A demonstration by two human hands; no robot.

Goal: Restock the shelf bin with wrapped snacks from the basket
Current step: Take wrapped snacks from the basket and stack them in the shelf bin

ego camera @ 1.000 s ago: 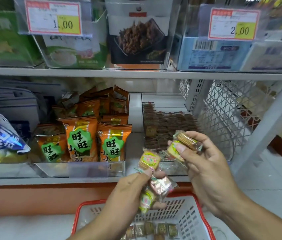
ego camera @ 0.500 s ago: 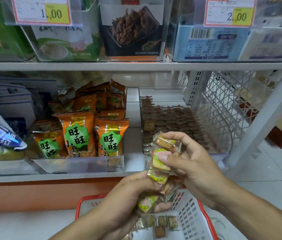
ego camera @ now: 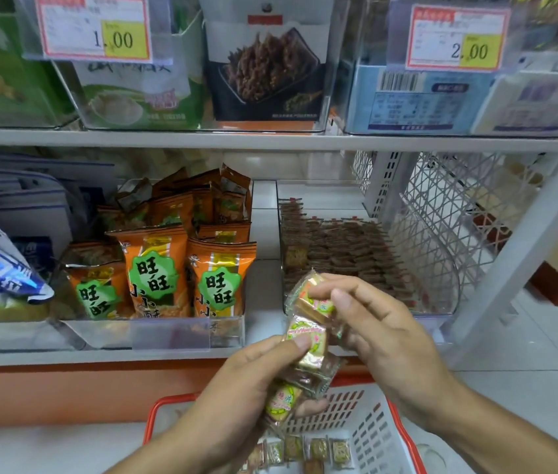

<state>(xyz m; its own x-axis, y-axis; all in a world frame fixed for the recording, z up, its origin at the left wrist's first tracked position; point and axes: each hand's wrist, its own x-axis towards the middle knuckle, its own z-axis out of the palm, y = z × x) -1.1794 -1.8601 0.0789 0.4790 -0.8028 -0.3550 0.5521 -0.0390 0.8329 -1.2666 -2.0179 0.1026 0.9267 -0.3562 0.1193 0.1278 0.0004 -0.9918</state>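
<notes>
Basket: a white plastic basket [ego camera: 378, 436] with a red rim sits lowest in view, below both hands; a row of small wrapped snacks [ego camera: 308, 451] lies on its floor.
Left hand: the left hand [ego camera: 246, 388] is curled round a stack of wrapped snacks [ego camera: 305, 371], thumb pressed on the top one, the stack held above the basket.
Right hand: the right hand [ego camera: 376, 333] pinches one wrapped snack [ego camera: 315, 299] between thumb and fingers, just above the left hand's stack and touching it.
Shelf bin: the clear bin [ego camera: 441, 302] stands on the lower shelf [ego camera: 99, 357] right behind the hands, partly filled with rows of small brown snacks.
Neighbouring bin: to the left, orange packets [ego camera: 154, 271] stand upright in another clear bin.
Far: price tags [ego camera: 94, 27] reading 1.00 and 2.00 hang on the upper shelf's bins.
</notes>
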